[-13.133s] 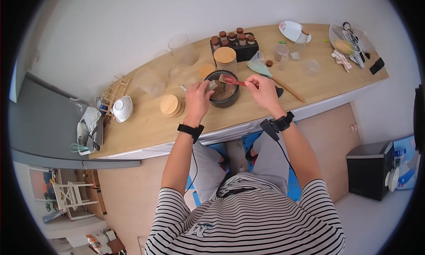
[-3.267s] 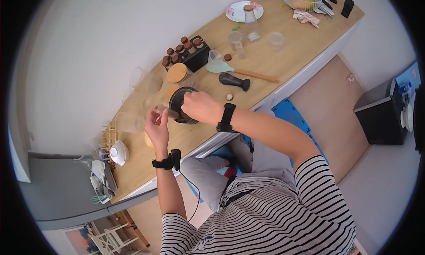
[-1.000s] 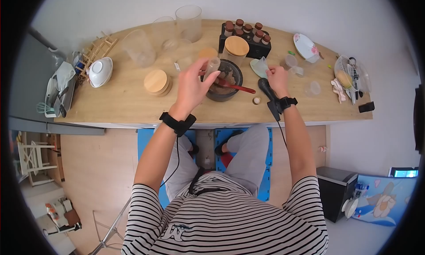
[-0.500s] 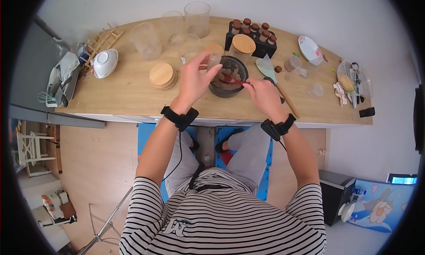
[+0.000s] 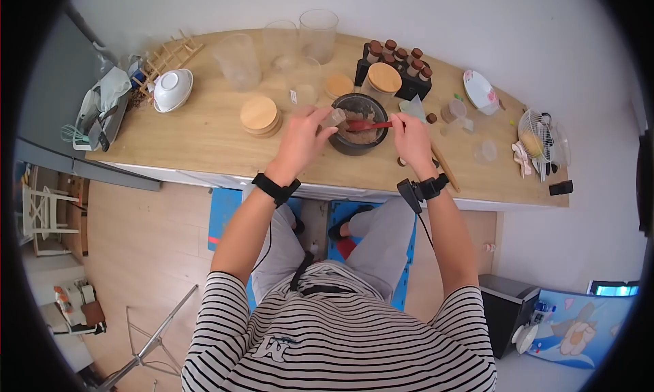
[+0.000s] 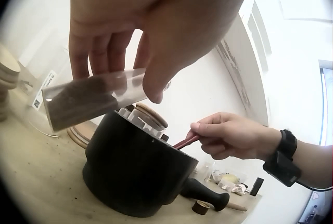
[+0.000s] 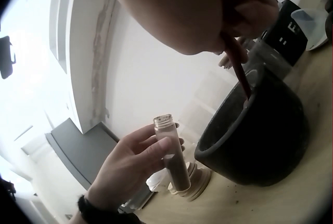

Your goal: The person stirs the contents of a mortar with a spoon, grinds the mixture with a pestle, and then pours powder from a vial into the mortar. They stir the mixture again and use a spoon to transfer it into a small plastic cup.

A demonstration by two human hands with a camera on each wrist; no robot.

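Observation:
My left hand (image 5: 298, 141) holds a small glass jar (image 6: 86, 102), uncapped and tilted, its threaded neck towards the black mortar (image 6: 138, 164). Brown powder fills part of the jar in the left wrist view. In my right hand (image 5: 411, 138) is the handle of a red spoon (image 5: 373, 126), pinched between thumb and fingers. The spoon's head reaches into the mortar, close to the jar's mouth in the head view. Brown powder (image 5: 362, 135) covers the mortar's bottom. A black pestle (image 6: 205, 194) and a small brown cap (image 6: 201, 207) lie beside the mortar.
Behind the mortar stand a wooden-lidded jar (image 5: 384, 79) and a black rack (image 5: 409, 89) of capped jars. Another wooden-lidded container (image 5: 259, 114) is left of my left hand. A wooden-handled spatula (image 5: 444, 167) lies right of my right hand, with clear cups farther right.
A second ago my right hand was off to the right by the pestle and the spoon leaned in the mortar; now that hand grips the spoon. The jar has tipped from upright towards the mortar.

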